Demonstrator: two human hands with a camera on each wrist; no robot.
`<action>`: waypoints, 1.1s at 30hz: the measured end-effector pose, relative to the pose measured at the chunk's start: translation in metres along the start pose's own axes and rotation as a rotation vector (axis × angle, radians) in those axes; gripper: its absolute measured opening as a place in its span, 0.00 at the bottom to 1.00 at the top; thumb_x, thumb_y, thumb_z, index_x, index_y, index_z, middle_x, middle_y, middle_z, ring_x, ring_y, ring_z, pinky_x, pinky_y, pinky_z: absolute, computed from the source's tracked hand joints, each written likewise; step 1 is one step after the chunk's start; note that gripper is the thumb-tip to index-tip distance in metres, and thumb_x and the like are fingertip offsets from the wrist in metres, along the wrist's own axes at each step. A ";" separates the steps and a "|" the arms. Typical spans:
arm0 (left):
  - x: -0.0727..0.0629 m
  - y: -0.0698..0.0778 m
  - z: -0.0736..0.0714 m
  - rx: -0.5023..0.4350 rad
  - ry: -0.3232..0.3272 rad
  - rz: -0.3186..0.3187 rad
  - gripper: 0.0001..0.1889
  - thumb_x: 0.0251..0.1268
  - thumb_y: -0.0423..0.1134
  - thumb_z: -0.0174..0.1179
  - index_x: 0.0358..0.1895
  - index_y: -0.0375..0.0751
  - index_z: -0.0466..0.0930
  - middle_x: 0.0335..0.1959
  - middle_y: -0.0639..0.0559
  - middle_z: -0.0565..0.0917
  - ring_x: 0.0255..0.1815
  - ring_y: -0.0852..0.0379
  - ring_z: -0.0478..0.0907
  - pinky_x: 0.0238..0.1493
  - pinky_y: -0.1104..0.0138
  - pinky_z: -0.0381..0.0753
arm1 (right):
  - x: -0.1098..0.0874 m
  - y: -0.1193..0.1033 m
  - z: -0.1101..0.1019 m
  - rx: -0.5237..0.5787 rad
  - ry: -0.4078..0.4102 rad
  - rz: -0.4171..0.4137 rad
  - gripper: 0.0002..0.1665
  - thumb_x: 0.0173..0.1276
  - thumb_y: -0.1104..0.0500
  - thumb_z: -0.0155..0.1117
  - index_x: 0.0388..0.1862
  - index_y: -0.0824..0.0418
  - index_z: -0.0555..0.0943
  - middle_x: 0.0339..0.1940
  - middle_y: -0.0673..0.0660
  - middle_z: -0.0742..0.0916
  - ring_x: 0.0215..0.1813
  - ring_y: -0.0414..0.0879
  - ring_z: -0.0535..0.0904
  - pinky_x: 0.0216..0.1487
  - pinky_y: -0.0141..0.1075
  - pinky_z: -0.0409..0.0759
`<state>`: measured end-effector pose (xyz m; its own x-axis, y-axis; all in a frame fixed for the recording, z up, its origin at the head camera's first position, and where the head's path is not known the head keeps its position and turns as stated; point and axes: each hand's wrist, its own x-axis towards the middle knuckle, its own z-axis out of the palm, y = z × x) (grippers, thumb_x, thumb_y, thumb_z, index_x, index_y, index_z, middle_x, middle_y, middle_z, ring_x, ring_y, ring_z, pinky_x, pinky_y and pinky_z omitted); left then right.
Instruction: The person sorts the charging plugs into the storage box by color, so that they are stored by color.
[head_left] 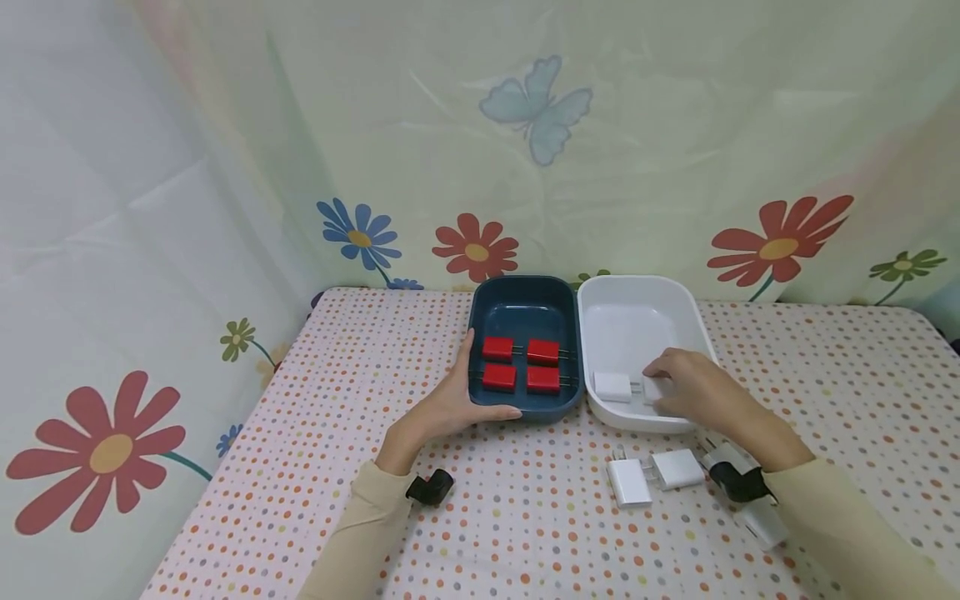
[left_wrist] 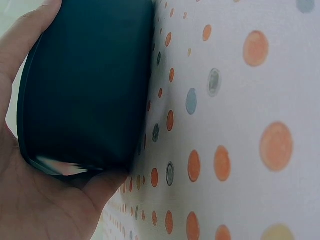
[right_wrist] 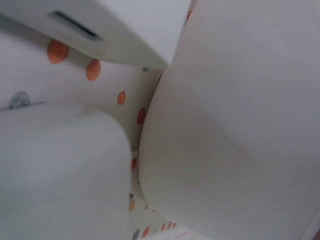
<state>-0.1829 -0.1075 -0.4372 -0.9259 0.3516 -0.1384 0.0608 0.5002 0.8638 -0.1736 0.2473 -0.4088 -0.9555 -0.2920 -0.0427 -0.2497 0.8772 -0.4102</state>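
Observation:
My left hand [head_left: 453, 396] holds the near left corner of a dark blue tray [head_left: 525, 292], fingers along its side and thumb across its front. In the left wrist view, the hand [left_wrist: 45, 200] wraps the corner of the same tray [left_wrist: 90, 90]. Several red charger plugs [head_left: 498, 377] lie in two rows inside it. Over the white tray [head_left: 637, 287], my right hand [head_left: 693, 387] pinches a white charger plug [head_left: 655, 389], partly hidden by the fingers. Left of it in that tray lies another white charger plug [head_left: 612, 387]. The right hand is out of sight in the right wrist view.
In front of the white tray, white charger plugs [head_left: 630, 483] lie on the dotted tablecloth [head_left: 540, 517], some beneath my right wrist. The white tray's outer wall [right_wrist: 230, 125] fills much of the right wrist view. A flowered curtain [head_left: 637, 167] hangs behind the table.

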 end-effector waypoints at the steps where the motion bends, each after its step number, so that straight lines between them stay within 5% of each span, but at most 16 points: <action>1: 0.000 0.000 0.000 0.000 -0.001 -0.001 0.70 0.57 0.50 0.79 0.86 0.59 0.24 0.87 0.52 0.45 0.84 0.45 0.49 0.75 0.40 0.63 | 0.000 -0.001 0.000 0.000 -0.001 0.005 0.23 0.54 0.72 0.79 0.49 0.79 0.84 0.46 0.71 0.86 0.52 0.68 0.83 0.55 0.61 0.81; 17: 0.000 0.001 -0.001 0.000 0.000 -0.017 0.70 0.57 0.51 0.79 0.86 0.60 0.24 0.87 0.50 0.47 0.83 0.45 0.50 0.75 0.41 0.64 | -0.009 -0.002 -0.005 0.040 0.071 -0.005 0.26 0.59 0.70 0.78 0.54 0.80 0.82 0.49 0.72 0.85 0.53 0.70 0.82 0.53 0.61 0.82; 26: 0.000 0.001 0.000 -0.008 -0.008 -0.025 0.70 0.57 0.52 0.79 0.86 0.61 0.24 0.87 0.50 0.46 0.84 0.44 0.49 0.76 0.41 0.63 | -0.052 -0.005 -0.026 0.036 0.291 -0.132 0.27 0.54 0.69 0.83 0.54 0.73 0.85 0.50 0.71 0.86 0.51 0.70 0.83 0.47 0.64 0.83; 33: -0.002 0.003 -0.001 0.004 -0.004 -0.028 0.70 0.58 0.52 0.79 0.86 0.60 0.25 0.87 0.48 0.46 0.84 0.43 0.49 0.75 0.39 0.62 | -0.090 -0.001 -0.035 0.007 0.426 -0.129 0.32 0.46 0.69 0.87 0.53 0.68 0.86 0.51 0.70 0.85 0.49 0.72 0.83 0.44 0.68 0.82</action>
<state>-0.1816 -0.1077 -0.4341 -0.9259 0.3403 -0.1642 0.0363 0.5128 0.8578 -0.0923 0.2858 -0.3726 -0.8964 -0.2150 0.3876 -0.3719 0.8406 -0.3938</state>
